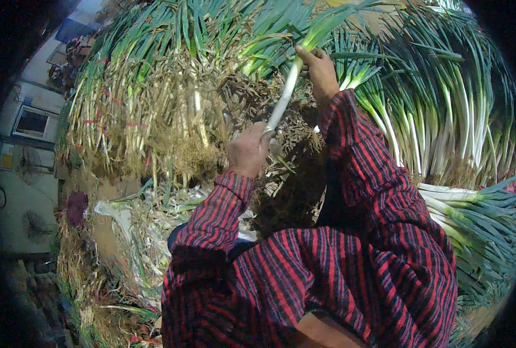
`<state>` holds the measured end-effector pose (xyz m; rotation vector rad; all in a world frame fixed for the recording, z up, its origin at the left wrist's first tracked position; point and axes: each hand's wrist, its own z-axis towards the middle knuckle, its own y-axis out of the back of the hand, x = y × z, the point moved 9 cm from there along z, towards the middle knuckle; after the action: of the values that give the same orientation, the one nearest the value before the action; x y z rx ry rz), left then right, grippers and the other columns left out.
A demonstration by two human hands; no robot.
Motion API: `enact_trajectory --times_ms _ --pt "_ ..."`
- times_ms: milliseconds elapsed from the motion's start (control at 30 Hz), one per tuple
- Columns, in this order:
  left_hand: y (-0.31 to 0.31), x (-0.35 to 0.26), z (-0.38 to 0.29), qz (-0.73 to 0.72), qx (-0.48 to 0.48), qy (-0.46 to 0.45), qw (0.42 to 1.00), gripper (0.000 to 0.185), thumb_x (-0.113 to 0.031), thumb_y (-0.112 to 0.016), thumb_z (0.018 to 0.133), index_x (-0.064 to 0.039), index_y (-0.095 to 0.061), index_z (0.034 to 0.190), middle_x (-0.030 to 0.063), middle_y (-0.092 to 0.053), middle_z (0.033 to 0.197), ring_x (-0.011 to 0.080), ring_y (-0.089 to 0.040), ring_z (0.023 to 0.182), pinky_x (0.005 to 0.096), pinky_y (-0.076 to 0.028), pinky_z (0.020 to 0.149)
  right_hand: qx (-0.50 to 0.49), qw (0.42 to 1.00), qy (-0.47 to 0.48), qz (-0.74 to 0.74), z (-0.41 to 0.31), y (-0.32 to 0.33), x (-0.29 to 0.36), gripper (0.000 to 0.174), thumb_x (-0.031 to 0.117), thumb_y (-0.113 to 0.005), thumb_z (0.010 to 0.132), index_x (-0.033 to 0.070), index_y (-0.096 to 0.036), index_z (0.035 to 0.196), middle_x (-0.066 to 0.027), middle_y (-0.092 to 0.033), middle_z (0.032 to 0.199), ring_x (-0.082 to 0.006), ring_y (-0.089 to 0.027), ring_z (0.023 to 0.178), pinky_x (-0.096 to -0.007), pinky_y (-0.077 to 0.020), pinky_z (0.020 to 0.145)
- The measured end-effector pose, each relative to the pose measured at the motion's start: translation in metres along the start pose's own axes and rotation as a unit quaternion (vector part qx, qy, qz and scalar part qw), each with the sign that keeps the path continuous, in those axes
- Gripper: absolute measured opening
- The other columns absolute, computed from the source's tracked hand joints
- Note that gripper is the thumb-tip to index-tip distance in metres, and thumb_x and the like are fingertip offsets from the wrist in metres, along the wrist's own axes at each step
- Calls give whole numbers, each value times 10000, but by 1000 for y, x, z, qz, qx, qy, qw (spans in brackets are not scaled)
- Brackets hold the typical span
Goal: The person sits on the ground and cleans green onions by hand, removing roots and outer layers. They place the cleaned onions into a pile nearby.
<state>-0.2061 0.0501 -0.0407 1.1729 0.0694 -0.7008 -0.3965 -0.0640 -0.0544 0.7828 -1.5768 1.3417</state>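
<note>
Between my two hands a single long green onion [287, 90] slants up to the right, its white shank smooth and pale. My left hand [248, 147] is closed around the root end, and the roots are hidden by the fingers. Higher up, where white turns to green, my right hand [320, 69] grips the stalk between thumb and fingers. The green leaves [323, 28] extend past that hand toward the top of the view. Dry brown peelings [245, 98] lie heaped below and behind the stalk.
Unpeeled green onions with dry husks and roots [171, 113] are massed on the left. Clean white-stemmed ones [449, 117] lie in rows on the right, with another pile [458, 213] nearer me. Leaf scraps and pale plastic sheeting [118, 217] cover ground at my left.
</note>
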Motion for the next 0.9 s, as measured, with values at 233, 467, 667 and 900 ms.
enact_trajectory --times_ms 233,467,667,900 --pt "-46 8 -69 147 258 -55 953 174 -225 -484 847 -113 -616 826 86 -604 652 263 -598 605 336 -470 532 12 960 -58 273 14 23 -9 238 318 -409 931 80 -403 940 -9 -397 677 -113 -383 567 -259 -367 519" --pt "-15 68 -81 -179 246 264 915 496 -166 -590 737 -24 -494 1202 152 -503 1228 260 -483 1130 333 -345 971 142 915 -70 371 13 5 3 266 333 -444 915 76 -403 857 -14 -394 690 -119 -371 568 -238 -349 493" --pt "-47 3 17 -65 175 125 974 446 -401 -583 806 -22 -553 1039 187 -601 742 320 -610 738 410 -448 638 97 923 -158 338 -16 -40 -25 233 251 -594 845 108 -426 773 24 -373 563 -107 -378 480 -246 -361 436" --pt "-62 23 4 -430 79 208 875 318 -290 -479 904 5 -594 873 96 -551 575 116 -515 530 297 -412 509 114 915 -171 347 -14 -45 -32 367 303 -557 869 171 -323 619 61 -250 503 -79 -276 438 -222 -263 434"
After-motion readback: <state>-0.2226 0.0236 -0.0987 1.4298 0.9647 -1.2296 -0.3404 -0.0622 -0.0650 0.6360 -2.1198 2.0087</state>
